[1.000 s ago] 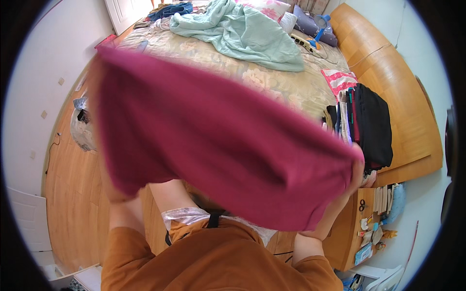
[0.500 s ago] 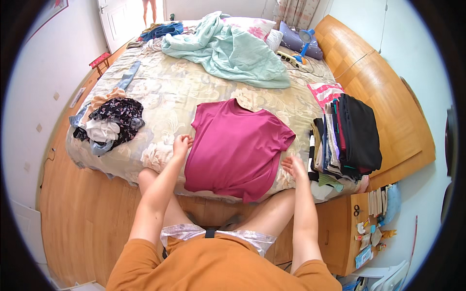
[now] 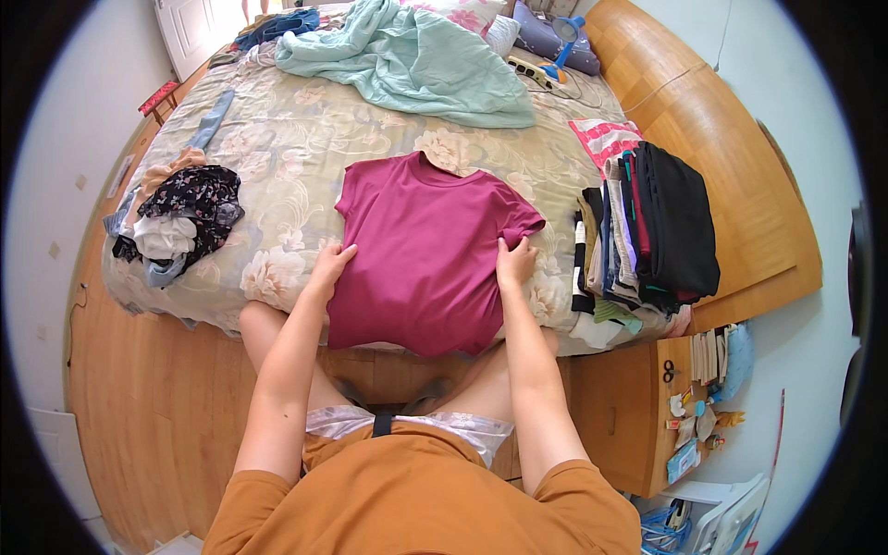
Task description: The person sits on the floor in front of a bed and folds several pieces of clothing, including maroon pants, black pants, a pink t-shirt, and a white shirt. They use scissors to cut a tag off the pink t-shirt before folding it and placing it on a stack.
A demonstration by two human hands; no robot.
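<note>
A magenta short-sleeved T-shirt (image 3: 421,259) lies spread on the bed in front of me, neckline away from me, its bottom hem hanging at the bed's near edge. My left hand (image 3: 333,263) is closed on its left side edge below the sleeve. On the opposite side, my right hand (image 3: 515,263) pinches the shirt just under the right sleeve, where the cloth is gathered. To the right stands a stack of folded clothes (image 3: 680,222), black on its outer side. A loose heap of clothes (image 3: 190,213), with a black floral piece and a white one, lies to the left.
The bed's patterned sheet (image 3: 277,166) runs under everything. Across its far part lies a crumpled mint quilt (image 3: 407,69). A blue desk lamp (image 3: 561,55) and a power strip (image 3: 532,72) sit near the wooden headboard (image 3: 740,185). A bedside cabinet (image 3: 615,407) stands at the near right.
Both hands, apart from the shirt's edges before, have closed on its two sides. The right hand moved in to the left. My view has shifted, so the bed sits higher and further left.
</note>
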